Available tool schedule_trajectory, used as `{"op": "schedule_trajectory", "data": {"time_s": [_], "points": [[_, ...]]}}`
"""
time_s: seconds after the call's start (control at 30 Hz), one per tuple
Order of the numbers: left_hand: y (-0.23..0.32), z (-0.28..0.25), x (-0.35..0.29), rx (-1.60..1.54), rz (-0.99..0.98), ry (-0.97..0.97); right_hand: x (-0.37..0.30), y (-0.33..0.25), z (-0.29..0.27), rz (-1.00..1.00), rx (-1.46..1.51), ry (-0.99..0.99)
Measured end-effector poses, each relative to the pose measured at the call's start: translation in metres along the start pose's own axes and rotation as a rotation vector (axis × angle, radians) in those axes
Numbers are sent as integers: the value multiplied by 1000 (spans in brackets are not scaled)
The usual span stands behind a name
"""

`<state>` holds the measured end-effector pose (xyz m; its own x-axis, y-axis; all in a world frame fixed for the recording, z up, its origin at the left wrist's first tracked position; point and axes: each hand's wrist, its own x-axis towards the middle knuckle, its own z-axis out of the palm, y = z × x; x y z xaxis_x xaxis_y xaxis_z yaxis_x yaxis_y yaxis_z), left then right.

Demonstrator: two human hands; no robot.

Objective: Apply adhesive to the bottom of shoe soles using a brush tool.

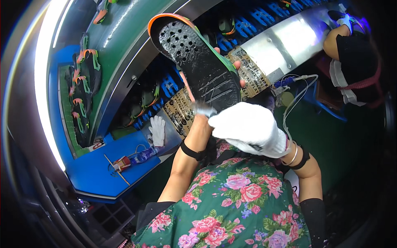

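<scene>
A shoe (211, 78) is held with its black underside facing me. Its edge is orange at the top and green along the right side, and the holed section near the top has a shiny, streaked surface. My left hand (186, 89), bare, is closed around it from behind, with the thumb on the left edge and fingertips showing past the right edge. My right hand (248, 126), in a white glove, is closed beside the lower end of the shoe. From it sticks out what looks like a small brush (205, 109) with a pale grey head; its handle is hidden.
Behind the shoe runs a metal-edged conveyor with a taped cardboard strip (252, 72) and blue racks (264, 16). At left, a blue shelf (97, 165) bears a white glove (157, 130) and a red container (122, 164). Several shoes (82, 87) stand beyond. Another person's arm (335, 41) is at upper right.
</scene>
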<state>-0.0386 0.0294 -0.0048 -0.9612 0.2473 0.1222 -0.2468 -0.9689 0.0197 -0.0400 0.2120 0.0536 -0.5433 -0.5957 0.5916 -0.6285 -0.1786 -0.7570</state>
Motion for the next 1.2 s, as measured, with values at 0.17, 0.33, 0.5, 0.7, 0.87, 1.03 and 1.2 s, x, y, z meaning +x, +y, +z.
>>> {"op": "schedule_trajectory", "data": {"time_s": [0.17,0.33,0.5,0.7,0.87,1.03,1.2], "points": [[0,1,-3,-41,123,141,-2,19,-10,31,-24,95],[10,-5,-6,-4,114,145,-4,3,1,-11,37,-46],[7,-1,-3,73,90,126,-6,20,-11,155,20,58],[19,2,0,93,-1,101,-1,4,-11,54,136,-142],[22,3,-2,69,-94,37,1,15,-15,183,16,-7],[37,-9,-1,126,-135,11,1,-5,-9,7,31,-259],[47,-8,-13,417,-152,309,7,-3,-16,150,81,-178]]}}
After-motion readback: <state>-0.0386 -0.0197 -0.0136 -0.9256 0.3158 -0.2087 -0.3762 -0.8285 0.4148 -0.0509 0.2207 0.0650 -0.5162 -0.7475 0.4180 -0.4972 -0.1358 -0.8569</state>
